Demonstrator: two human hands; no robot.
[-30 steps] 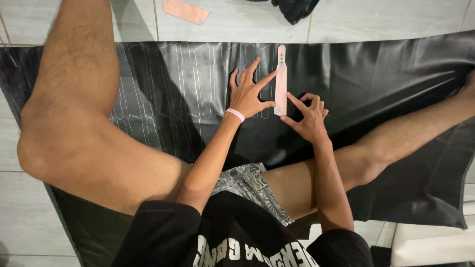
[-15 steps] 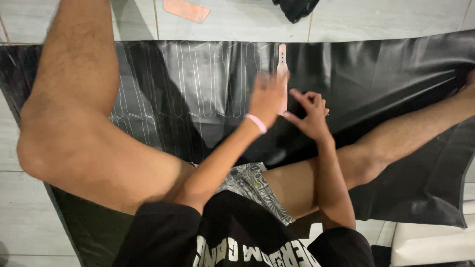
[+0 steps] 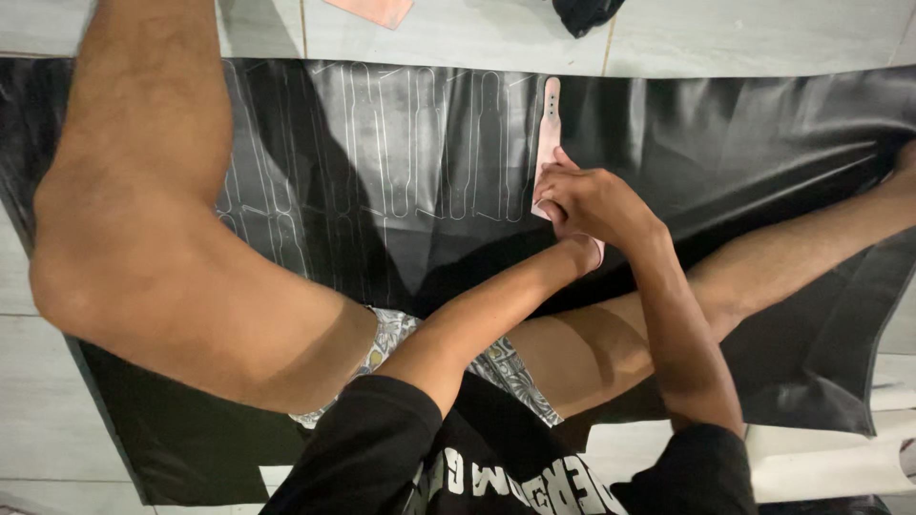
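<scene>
Head view: one person sits on the tiled floor (image 3: 458, 33), both legs spread.
Sheet: one black sheet (image 3: 763, 124) lies under the legs, with rows of pale outlines.
Hands: the right hand (image 3: 596, 205) lies over the left hand (image 3: 571, 250).
Grip: both press one pink strip (image 3: 549, 124); whether they clasp it, I cannot tell.
Far: one pink piece (image 3: 377, 10), one black object (image 3: 584, 11).

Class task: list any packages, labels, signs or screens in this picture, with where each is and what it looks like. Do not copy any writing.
No packages, labels, signs or screens.
Nearest thing: white lettering on the black shirt, bottom centre.
Black sheet on the floor carries thin pale outline shapes, upper middle.
</scene>
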